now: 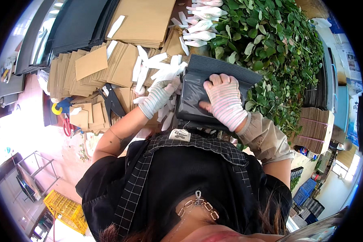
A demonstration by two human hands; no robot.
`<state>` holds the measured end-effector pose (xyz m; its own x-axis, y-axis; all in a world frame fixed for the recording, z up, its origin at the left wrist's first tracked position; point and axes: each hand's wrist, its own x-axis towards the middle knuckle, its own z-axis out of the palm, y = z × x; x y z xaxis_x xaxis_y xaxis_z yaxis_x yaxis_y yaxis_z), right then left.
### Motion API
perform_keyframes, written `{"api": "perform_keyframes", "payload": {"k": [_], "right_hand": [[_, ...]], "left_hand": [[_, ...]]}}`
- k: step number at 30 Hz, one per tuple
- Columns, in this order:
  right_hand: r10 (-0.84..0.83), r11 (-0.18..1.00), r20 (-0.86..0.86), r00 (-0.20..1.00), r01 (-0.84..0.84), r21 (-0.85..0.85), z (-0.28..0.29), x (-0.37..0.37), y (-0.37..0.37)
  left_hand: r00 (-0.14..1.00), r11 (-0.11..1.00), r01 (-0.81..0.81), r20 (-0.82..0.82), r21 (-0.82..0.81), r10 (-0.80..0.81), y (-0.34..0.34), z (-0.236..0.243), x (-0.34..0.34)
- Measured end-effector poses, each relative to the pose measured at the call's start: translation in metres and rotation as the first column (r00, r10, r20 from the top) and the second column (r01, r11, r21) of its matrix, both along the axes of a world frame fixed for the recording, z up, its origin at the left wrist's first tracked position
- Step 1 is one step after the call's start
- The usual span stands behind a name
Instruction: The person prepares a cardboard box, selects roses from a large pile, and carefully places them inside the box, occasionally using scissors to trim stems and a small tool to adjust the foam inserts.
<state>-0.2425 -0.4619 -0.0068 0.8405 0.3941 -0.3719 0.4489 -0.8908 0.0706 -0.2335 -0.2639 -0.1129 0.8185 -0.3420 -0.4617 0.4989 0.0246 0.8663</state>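
Observation:
A black corrugated sheet, folded with its front part under shiny clear film, lies in front of my body. My right hand, in a striped fingertip-less glove, rests on the film with thumb spread apart and fingers slightly bent. At the sheet's left edge is my left hand, gloved alike, its fingers curled together. What they close on, the sheet's edge or a foam sleeve, is unclear. White foam net sleeves lie loose just beyond and beside this hand. Leafy cut stems are heaped at the right.
Brown cardboard pieces and a stack of large sheets stand at the left, with black sheets behind. A black stapler-like tool and red-handled scissors lie near my left forearm. Sleeved flower heads are piled far off.

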Motion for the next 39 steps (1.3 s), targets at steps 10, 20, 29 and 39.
{"api": "perform_keyframes", "payload": {"k": [10, 20, 29, 39], "right_hand": [[0.075, 0.68, -0.771, 0.632, 0.533, 0.504, 0.045, -0.032, -0.067], [0.335, 0.88, 0.087, 0.938, -0.344, 0.328, -0.057, -0.022, -0.049], [0.207, 0.965, 0.02, 0.978, -0.207, 0.163, -0.067, -0.025, -0.044], [0.219, 0.95, 0.024, 0.975, -0.219, 0.222, -0.047, -0.022, -0.04]], "left_hand": [[0.998, 0.994, 0.018, 0.066, -0.106, -0.011, -0.01, 0.02, -0.005], [0.964, 0.985, -0.106, 0.257, 0.138, 0.068, -0.014, -0.009, 0.004], [0.765, -0.061, -0.286, 0.19, 0.956, -0.616, 0.186, 0.081, 0.069], [0.783, 0.006, -0.3, 0.25, 0.954, -0.569, 0.203, 0.115, 0.083]]}}
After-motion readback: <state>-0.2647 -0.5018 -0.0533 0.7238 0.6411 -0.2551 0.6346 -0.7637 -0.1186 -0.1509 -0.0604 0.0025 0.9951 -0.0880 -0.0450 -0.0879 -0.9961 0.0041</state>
